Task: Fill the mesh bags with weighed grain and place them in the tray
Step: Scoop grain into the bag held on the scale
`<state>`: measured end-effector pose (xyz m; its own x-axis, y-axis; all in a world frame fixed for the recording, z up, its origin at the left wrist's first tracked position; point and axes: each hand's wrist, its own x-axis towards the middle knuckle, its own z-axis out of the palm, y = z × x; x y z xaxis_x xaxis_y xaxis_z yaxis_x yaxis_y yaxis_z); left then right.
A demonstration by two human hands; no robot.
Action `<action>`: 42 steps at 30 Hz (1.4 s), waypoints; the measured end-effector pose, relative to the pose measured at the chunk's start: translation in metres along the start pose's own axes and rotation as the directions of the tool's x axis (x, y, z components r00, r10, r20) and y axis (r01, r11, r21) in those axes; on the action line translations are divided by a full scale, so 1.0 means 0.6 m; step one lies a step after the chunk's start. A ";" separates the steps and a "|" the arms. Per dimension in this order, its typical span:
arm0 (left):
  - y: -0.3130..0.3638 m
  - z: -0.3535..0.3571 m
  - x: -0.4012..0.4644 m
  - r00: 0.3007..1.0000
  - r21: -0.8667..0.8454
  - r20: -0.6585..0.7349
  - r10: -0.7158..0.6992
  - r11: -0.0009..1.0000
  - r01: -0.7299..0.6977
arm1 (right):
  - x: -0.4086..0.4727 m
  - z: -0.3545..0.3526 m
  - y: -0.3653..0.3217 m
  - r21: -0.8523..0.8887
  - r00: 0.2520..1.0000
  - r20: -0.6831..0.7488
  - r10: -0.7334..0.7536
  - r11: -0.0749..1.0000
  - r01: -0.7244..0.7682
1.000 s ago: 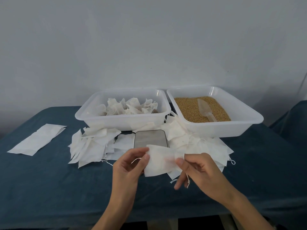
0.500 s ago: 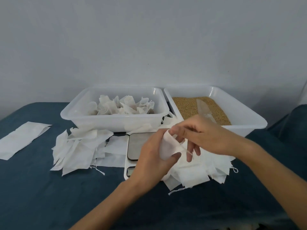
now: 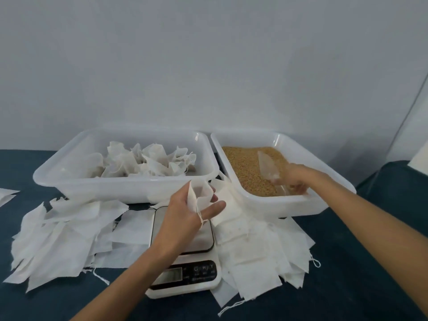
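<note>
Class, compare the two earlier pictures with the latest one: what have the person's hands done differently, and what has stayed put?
The right hand let go of the small white mesh bag and moved right into the white tray of brown grain, taking hold of the clear plastic scoop. The left hand alone now holds the bag above the white digital scale. Trays, scale and loose bags stayed put.

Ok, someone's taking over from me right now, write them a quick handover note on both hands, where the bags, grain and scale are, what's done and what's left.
Left hand: holds one empty mesh bag open above the scale.
Right hand: in the grain tray, gripping the clear scoop.
Empty bags lie in piles on both sides of the scale.
Done: several filled bags sit in the left tray.
Left: scoop grain into the held bag, weigh it, place it in the left tray, then repeat with the piles.
</note>
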<state>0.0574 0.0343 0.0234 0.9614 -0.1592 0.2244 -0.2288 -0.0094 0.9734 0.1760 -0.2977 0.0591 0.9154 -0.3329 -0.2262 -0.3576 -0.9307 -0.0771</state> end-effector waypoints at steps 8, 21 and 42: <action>-0.008 -0.026 -0.006 0.999 -0.025 -0.036 0.006 1.000 -0.007 | 0.046 0.011 -0.025 -0.124 0.993 -0.067 -0.101 0.988 0.092; -0.030 -0.042 0.010 0.996 -0.052 -0.066 -0.056 0.997 0.053 | 0.028 -0.087 0.006 -0.492 0.959 -0.278 -0.059 0.866 -0.089; -0.030 -0.037 0.008 0.997 -0.053 -0.072 -0.039 0.998 0.035 | 0.043 0.001 0.055 0.266 0.922 -0.387 -0.031 0.953 0.144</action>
<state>0.0694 0.0558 0.0077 0.9782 -0.0873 0.1887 -0.1860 0.0378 0.9818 0.1879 -0.3368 0.0499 0.9264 -0.3363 0.1695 -0.2581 -0.8947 -0.3647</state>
